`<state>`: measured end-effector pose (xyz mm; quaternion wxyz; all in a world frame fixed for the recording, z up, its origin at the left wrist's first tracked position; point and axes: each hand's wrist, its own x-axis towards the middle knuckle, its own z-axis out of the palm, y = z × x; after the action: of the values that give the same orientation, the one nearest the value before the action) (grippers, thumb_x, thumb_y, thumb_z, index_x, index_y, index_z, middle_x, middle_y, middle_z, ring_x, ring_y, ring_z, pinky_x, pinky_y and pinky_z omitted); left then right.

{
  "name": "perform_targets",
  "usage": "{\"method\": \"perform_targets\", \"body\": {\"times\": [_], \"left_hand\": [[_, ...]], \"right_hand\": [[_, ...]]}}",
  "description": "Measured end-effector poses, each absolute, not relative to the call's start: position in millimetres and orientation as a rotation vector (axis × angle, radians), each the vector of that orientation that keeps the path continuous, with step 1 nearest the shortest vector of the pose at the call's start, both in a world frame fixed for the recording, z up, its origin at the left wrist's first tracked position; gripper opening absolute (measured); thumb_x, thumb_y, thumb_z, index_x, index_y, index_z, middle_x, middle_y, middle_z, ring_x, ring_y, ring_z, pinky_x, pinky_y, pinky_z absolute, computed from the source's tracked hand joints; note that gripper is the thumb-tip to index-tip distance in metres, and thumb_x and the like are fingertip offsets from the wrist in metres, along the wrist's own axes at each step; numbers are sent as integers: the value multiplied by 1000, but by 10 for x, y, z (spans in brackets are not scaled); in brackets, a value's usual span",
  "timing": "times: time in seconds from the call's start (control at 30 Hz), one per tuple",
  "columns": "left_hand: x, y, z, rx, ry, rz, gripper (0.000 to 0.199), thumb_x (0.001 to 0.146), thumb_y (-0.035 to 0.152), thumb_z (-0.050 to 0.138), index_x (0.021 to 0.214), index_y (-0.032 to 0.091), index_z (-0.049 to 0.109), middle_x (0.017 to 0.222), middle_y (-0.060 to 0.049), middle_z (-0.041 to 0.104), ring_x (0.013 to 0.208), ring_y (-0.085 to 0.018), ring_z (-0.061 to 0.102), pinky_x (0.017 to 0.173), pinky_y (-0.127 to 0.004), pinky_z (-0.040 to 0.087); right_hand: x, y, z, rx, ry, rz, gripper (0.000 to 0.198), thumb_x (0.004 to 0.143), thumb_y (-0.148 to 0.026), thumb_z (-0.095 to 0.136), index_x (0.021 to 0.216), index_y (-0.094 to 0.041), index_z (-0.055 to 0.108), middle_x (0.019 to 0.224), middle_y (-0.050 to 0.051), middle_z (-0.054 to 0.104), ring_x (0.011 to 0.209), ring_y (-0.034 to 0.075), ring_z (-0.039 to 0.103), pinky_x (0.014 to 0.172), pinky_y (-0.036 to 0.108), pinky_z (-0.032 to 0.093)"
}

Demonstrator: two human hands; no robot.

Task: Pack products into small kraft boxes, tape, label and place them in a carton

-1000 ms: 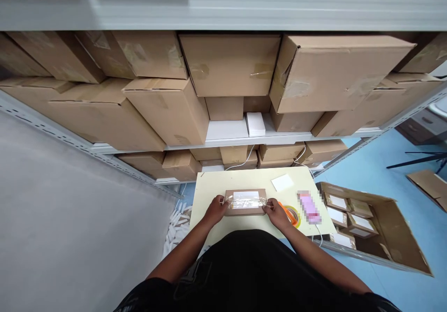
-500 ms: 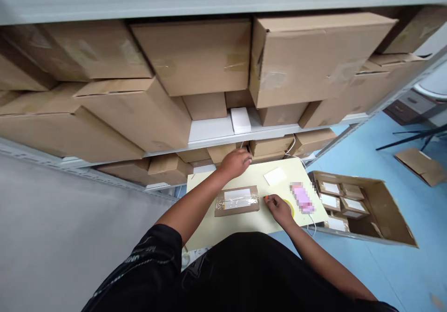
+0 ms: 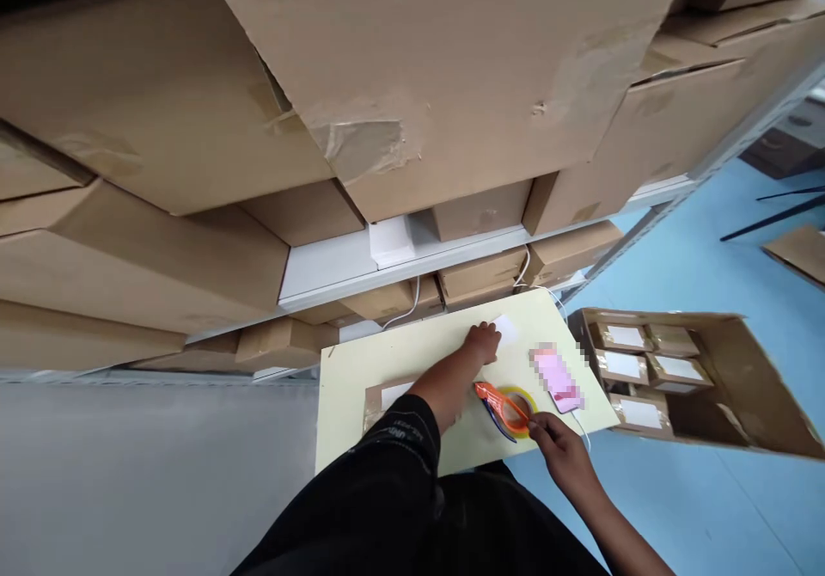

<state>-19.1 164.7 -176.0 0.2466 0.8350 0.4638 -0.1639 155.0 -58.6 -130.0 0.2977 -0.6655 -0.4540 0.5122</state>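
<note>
My left hand (image 3: 483,342) is at the left edge of a small white paper slip (image 3: 507,330) on the table, its fingers bent and closed on that edge. My right hand (image 3: 562,449) pinches the near right end of an orange tape dispenser (image 3: 509,411), which has a dark blue edge and a yellow-rimmed tape roll. The dispenser is at the front of the cream table (image 3: 351,357). Left of it lies a flat cardboard parcel (image 3: 374,400) with a white label, mostly covered by my left forearm and sleeve.
A pink phone (image 3: 555,380), partly pixelated, lies on the right of the table with a white cable. On the blue floor stands an open carton (image 3: 766,387) holding several small labelled boxes. Ahead, shelves carry large cardboard boxes (image 3: 464,77) and a white box (image 3: 391,242).
My left hand has moved right, from beyond the parcel to the white slip. My right hand has shifted right and nearer, with the orange dispenser now showing. The view has moved closer to the shelf.
</note>
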Motion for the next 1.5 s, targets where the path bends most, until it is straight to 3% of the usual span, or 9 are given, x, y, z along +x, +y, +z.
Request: {"method": "perform_targets", "body": {"times": [0.2, 0.3, 0.47, 0.77, 0.87, 0.97, 1.1, 1.23, 1.5], "left_hand": [[-188, 1752, -1878, 2269, 1272, -484, 48, 81, 21, 73, 129, 20, 67, 139, -20, 56, 130, -37, 48, 99, -46, 52], [-205, 1813, -1875, 2248, 1266, -507, 40, 83, 18, 68, 122, 16, 72, 133, -23, 60, 124, -37, 54, 94, -46, 55], [-227, 1838, -1853, 2209, 1292, -506, 30, 82, 11, 67, 110, 11, 77, 120, -22, 70, 121, -33, 60, 101, -44, 52], [-385, 1904, -1898, 2041, 1422, -379, 29, 84, 35, 73, 106, 15, 77, 120, -15, 72, 114, -28, 66, 92, -32, 53], [-439, 1898, -1937, 1981, 1439, -319, 30, 91, 44, 66, 103, 18, 76, 115, -11, 73, 105, -24, 70, 84, -29, 53], [-467, 1875, -1973, 1925, 1448, -288, 25, 93, 39, 62, 94, 18, 75, 109, -10, 74, 99, -22, 71, 80, -27, 51], [-501, 1870, -1989, 1841, 1475, -282, 13, 83, 27, 69, 90, 18, 74, 99, -8, 76, 93, -23, 72, 76, -26, 50], [-590, 1868, -1955, 1761, 1553, -242, 23, 78, 24, 71, 100, 17, 71, 105, -10, 75, 98, -26, 71, 78, -29, 51], [-703, 1774, -1898, 1491, 1531, -105, 34, 72, 16, 73, 107, 19, 72, 113, -8, 76, 103, -26, 71, 82, -28, 54]], "right_hand": [[1742, -379, -1435, -1784, -1251, 1418, 37, 87, -61, 62, 88, -25, 72, 81, 5, 72, 79, 28, 66, 71, 36, 51], [1698, -196, -1399, -1759, -1280, 1429, 39, 88, -61, 60, 84, -25, 70, 78, 5, 71, 77, 27, 65, 69, 35, 51], [1593, 35, -1346, -1708, -1275, 1451, 37, 88, -57, 60, 90, -22, 71, 85, 6, 73, 84, 27, 67, 74, 35, 51], [1562, 99, -1390, -1756, -1338, 1424, 30, 90, -49, 57, 88, -22, 68, 82, 2, 71, 82, 24, 66, 74, 33, 48], [1586, 283, -1437, -1834, -1456, 1337, 29, 92, -47, 55, 90, -22, 69, 86, 3, 72, 85, 24, 67, 76, 34, 49], [1571, 583, -1502, -1947, -1657, 1210, 29, 95, -43, 54, 103, -21, 71, 95, 6, 74, 88, 24, 68, 79, 34, 49], [1454, 979, -1641, -1972, -2100, 937, 35, 97, -30, 52, 124, -16, 69, 126, 13, 70, 112, 27, 63, 96, 35, 46], [1290, 1220, -1796, -1891, -2451, 653, 35, 95, -26, 53, 125, -16, 69, 147, 15, 57, 126, 30, 51, 102, 39, 41], [1114, 1350, -1996, -1916, -2636, 383, 29, 92, -17, 50, 113, -9, 70, 114, 20, 64, 110, 34, 49, 94, 45, 36]]}}
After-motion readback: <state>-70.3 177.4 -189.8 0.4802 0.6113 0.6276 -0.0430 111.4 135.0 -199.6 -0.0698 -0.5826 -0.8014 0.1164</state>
